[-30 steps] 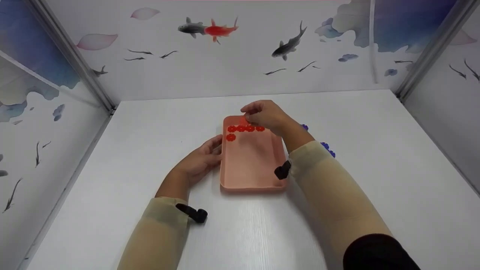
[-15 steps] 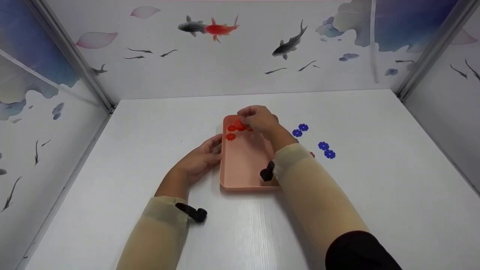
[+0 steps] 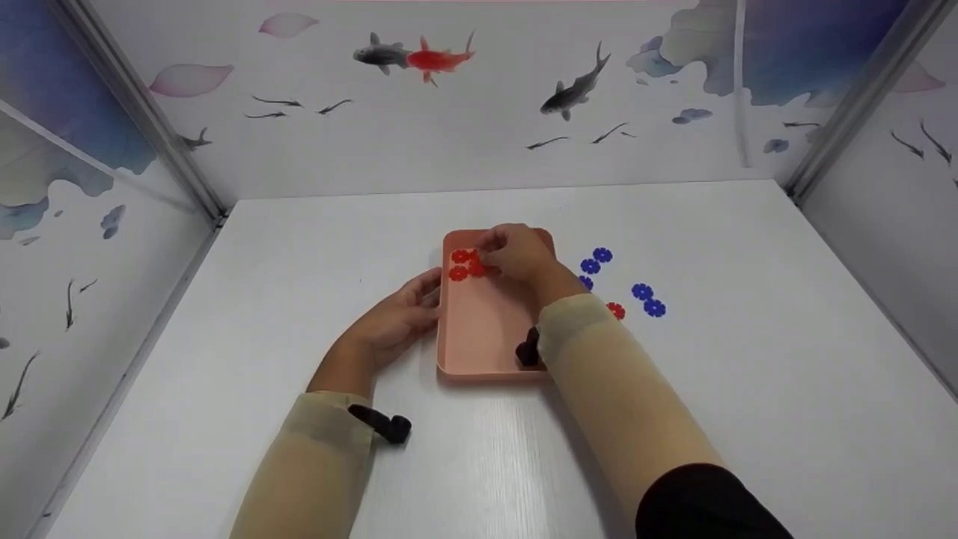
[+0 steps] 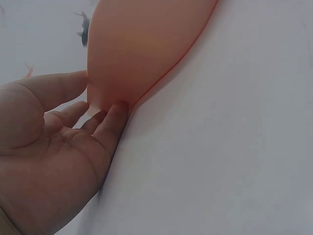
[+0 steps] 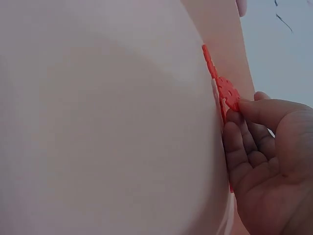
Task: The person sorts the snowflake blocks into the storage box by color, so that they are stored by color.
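Note:
A pink rectangular tray point(image 3: 479, 329) lies on the white table. My left hand point(image 3: 397, 322) rests against its left side; in the left wrist view the thumb meets the rim and the other fingertips touch the outer wall lower down. Over the tray's far part, my right hand point(image 3: 516, 254) pinches a red flower-shaped disc point(image 5: 227, 93) between thumb and fingers, the disc tilted close over the tray floor. Other red flower-shaped discs point(image 3: 458, 274) lie in the far left corner of the tray, and the right hand covers part of their row.
Right of the tray lie several blue flower-shaped discs point(image 3: 642, 292) and one red disc point(image 3: 615, 311), partly behind the right sleeve point(image 3: 614, 374). White panels with painted fish point(image 3: 575, 82) enclose the table at the back and sides.
My right hand has moved left and nearer with the red disc, from the tray's far edge to the second row. More blue discs show at the right. My left hand stays put.

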A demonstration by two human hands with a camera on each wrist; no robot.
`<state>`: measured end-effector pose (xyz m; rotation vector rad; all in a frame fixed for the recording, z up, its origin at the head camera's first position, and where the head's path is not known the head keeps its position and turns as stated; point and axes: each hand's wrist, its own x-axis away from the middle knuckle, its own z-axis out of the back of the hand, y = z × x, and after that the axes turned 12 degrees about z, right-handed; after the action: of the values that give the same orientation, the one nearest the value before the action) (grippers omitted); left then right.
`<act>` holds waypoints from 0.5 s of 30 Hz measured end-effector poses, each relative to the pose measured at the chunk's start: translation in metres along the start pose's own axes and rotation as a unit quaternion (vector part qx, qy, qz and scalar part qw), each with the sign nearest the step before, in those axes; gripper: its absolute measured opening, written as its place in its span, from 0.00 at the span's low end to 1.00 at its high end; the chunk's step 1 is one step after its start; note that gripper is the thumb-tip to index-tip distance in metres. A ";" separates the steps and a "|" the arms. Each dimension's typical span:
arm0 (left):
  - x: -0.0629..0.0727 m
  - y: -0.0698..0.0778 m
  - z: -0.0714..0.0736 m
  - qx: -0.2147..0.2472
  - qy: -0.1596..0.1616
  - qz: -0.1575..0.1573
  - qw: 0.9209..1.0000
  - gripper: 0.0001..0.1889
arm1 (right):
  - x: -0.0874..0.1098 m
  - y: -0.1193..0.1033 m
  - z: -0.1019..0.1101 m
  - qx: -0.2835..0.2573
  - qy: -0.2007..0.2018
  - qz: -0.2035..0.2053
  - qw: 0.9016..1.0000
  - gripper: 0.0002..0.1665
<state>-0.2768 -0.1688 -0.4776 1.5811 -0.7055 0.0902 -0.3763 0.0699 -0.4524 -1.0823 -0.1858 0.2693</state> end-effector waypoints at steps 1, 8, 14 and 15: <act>0.000 0.000 0.000 0.001 0.000 0.000 1.000 0.45 | 0.000 0.000 0.000 0.002 0.000 0.001 1.000 0.11; 0.001 0.000 0.000 0.001 0.004 0.002 1.000 0.44 | 0.001 -0.001 -0.003 0.020 -0.003 0.014 1.000 0.13; 0.001 0.000 -0.001 -0.003 0.008 0.000 1.000 0.45 | 0.001 -0.002 -0.003 0.030 0.002 0.012 0.999 0.11; 0.001 0.000 -0.001 -0.003 0.008 -0.001 1.000 0.44 | 0.001 -0.002 -0.003 0.030 0.003 0.012 0.999 0.11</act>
<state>-0.2755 -0.1685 -0.4770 1.5736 -0.6910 0.0994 -0.3743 0.0668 -0.4521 -1.0263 -0.1589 0.2918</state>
